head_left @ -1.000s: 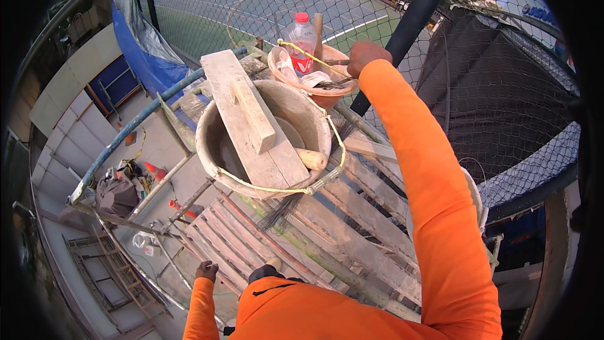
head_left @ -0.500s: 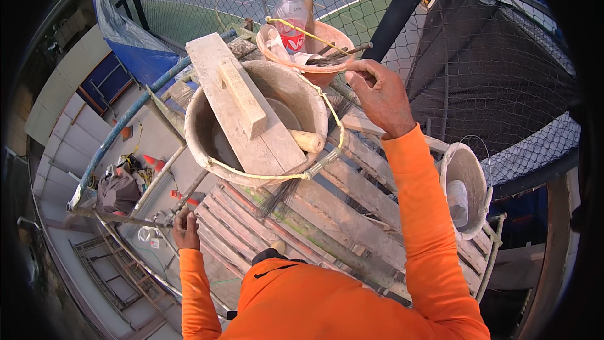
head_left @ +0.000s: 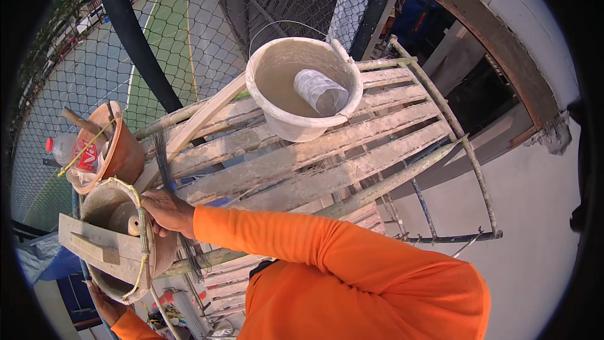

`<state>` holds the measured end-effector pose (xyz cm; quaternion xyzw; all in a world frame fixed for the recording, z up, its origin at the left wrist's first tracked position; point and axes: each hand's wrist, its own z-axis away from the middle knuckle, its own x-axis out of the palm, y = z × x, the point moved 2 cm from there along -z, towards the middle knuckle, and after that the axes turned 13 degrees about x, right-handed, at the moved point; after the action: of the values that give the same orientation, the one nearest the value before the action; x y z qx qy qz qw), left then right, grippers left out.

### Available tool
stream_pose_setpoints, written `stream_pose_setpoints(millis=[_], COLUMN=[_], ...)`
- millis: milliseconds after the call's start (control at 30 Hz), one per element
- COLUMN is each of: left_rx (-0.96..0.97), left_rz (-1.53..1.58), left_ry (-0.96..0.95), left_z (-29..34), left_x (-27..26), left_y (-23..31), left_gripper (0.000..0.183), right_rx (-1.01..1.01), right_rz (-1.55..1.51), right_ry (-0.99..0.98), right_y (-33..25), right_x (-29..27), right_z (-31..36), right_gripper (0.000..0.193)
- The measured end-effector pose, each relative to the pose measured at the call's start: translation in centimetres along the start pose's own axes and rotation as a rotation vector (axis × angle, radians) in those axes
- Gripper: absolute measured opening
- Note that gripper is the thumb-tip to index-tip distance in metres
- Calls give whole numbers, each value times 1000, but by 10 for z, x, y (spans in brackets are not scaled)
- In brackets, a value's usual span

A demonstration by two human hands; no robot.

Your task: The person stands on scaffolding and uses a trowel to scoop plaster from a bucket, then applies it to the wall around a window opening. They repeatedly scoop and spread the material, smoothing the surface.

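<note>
A mortar-stained bucket (head_left: 165,249) stands at the left end of the slatted platform, with a wooden plastering float (head_left: 123,261) lying across its mouth. Beside the float, the round end of a wooden handle (head_left: 133,225) pokes out of the bucket. My right hand (head_left: 168,213) grips the bucket's right rim, close to the yellow cord handle (head_left: 139,211). At the bucket's near left side, my left hand (head_left: 107,305) is closed against its edge; its fingers are partly hidden. Behind sits an orange-brown bucket (head_left: 123,157) holding a red-capped plastic bottle (head_left: 83,151) and wooden-handled tools.
Farther right on the planks (head_left: 296,164) stands a pale bucket (head_left: 292,129) with a clear plastic cylinder (head_left: 319,91) inside. Dark wire bristles (head_left: 162,157) stick up by the planks. Chain-link fence (head_left: 182,31) borders the far side; bamboo poles (head_left: 440,101) frame the right end.
My view has swung right. My right hand has gone from the orange-brown bucket's rim to the mortar-stained bucket's rim. My left hand has left the scaffold pole for that bucket's side.
</note>
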<state>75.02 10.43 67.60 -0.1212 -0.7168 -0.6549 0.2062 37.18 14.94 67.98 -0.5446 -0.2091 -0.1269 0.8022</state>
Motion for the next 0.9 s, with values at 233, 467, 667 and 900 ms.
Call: stream_pose_setpoints(millis=[233, 467, 667, 900], left_rx=[73, 141, 199, 232], left_rz=[-65, -142, -212, -238], left_ry=[-62, -55, -139, -216], left_z=[3, 3, -7, 42], left_x=[32, 60, 127, 194], left_y=[0, 15, 15, 14], left_gripper=[62, 62, 61, 60], right_rx=[-108, -176, -191, -407], right_rz=[-77, -78, -152, -185], right_ry=[17, 97, -23, 26], right_y=[2, -8, -16, -35], right_x=[18, 31, 43, 38], right_z=[-2, 21, 74, 140], right_gripper=[22, 16, 9, 8])
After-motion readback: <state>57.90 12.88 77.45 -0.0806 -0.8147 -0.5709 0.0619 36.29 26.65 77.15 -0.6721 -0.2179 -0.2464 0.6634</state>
